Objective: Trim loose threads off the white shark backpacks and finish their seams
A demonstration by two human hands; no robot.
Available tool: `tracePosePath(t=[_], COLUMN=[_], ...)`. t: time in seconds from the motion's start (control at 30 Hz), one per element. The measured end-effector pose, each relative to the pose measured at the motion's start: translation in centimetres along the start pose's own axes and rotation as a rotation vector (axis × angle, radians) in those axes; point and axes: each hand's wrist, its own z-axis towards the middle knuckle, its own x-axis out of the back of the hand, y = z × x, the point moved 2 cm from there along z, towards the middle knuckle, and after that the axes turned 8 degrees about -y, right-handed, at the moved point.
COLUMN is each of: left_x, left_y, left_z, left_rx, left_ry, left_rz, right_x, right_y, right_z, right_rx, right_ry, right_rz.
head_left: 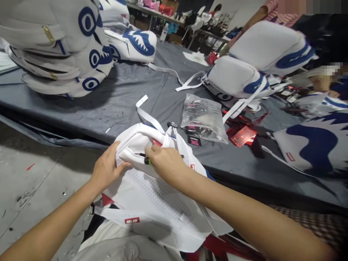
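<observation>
A white backpack [152,197] with red labels lies over the near table edge, its straps loose. My left hand [107,168] is closed on the left rim of its top, thumb on the near side and fingers behind. My right hand [168,163] is closed around a small tool with a black and yellow-green end [147,160], over the bag's top opening. The tool's other end is mostly hidden by the hand. A white strap [148,116] with a black buckle [172,125] stretches from the bag onto the table.
Stacked white-and-blue backpacks [89,58] stand at the left. More bags [233,78] lie at the right. A clear plastic bag [202,117] of tags and red tags [243,136] lie beyond my bag on the dark tablecloth [62,112]. A person's arm [252,20] shows at the back right.
</observation>
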Motion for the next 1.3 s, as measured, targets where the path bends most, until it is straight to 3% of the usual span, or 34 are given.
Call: tracePosePath(t=[0.17, 0.27, 0.43, 0.63, 0.9, 1.0, 1.1, 1.3], left_x=[0.3, 0.4, 0.1, -0.5, -1.1, -1.3, -1.1, 0.6], left_y=[-0.4, -0.7, -0.8, -1.2, -1.7, -1.9, -2.0, -1.6], left_z=[0.1, 0.4, 0.6, 0.8, 0.7, 0.6, 0.7, 1.5], left_rx=[-0.004, 0.014, 0.008, 0.038, 0.109, 0.124, 0.153, 0.239], left_ry=[0.001, -0.016, -0.017, 0.008, 0.014, 0.02, -0.012, -0.071], left_rz=[-0.03, -0.029, -0.023, -0.057, -0.119, -0.129, -0.081, 0.006], right_x=[1.3, 1.7, 1.2, 0.3, 0.5, 0.3, 0.8, 3.0], right_y=[-1.8, -2.1, -1.5, -0.8, -0.9, -0.7, -1.0, -1.4], right_z=[3.8, 4.8, 3.3, 3.6, 4.6, 3.9, 3.6, 2.7], right_rx=[0.1, 0.102, 0.037, 0.214, 0.166, 0.237, 0.308, 0.417], right_ry=[0.082, 0.083, 0.111, 0.18, 0.106, 0.147, 0.172, 0.033], right_rz=[0.297, 0.297, 0.24, 0.136, 0.089, 0.049, -0.028, -0.079])
